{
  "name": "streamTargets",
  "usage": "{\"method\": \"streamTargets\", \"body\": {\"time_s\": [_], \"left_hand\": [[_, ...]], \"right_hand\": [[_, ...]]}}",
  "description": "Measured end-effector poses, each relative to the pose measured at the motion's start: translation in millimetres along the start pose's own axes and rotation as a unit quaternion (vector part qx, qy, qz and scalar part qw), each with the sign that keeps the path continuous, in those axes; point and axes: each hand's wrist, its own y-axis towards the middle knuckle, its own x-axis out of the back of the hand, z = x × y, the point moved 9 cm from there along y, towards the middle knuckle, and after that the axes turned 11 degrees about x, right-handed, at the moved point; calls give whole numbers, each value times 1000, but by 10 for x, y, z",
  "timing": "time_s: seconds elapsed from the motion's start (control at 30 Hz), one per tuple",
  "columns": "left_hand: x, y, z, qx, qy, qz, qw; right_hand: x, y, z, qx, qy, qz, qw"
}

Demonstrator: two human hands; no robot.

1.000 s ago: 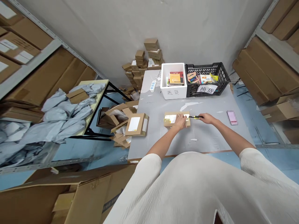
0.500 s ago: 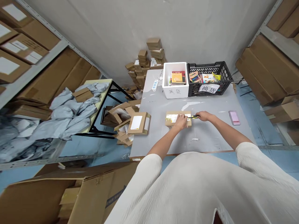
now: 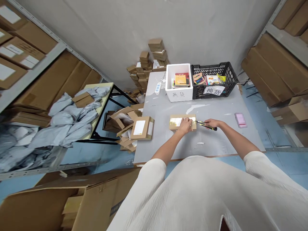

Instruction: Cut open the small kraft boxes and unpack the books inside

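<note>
A small cardboard box with a white label and shiny tape lies on the grey table. Across its top rests my left hand, fingers spread and pressing on the label side. My right hand is closed round a yellow-and-black utility knife. The knife's tip points left and reaches the box's right end; its thick handle end sticks out below my fingers. Whether the blade has gone into the cardboard is too small to tell.
A labelled carton sits at the table's left edge. Behind stand a white foam box and a black crate, both holding books. A pink blurred item lies at right. Grey mailing bags cover the side table.
My right hand has turned the knife, so its handle now angles down to the right, with the hand slightly farther from the box. My left hand stays on the box.
</note>
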Motion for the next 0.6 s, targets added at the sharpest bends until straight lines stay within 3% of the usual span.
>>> {"method": "streamTargets", "body": {"time_s": [0.2, 0.47, 0.6], "left_hand": [[-10, -24, 7, 5, 4, 1, 1000], [-2, -8, 12, 11, -4, -10, 1000], [0, 12, 9, -3, -12, -6, 1000]], "right_hand": [[-74, -60, 9, 8, 39, 19, 999], [-102, -135, -129, 17, 4, 41, 999], [-35, -187, -205, 13, 15, -10, 1000]]}}
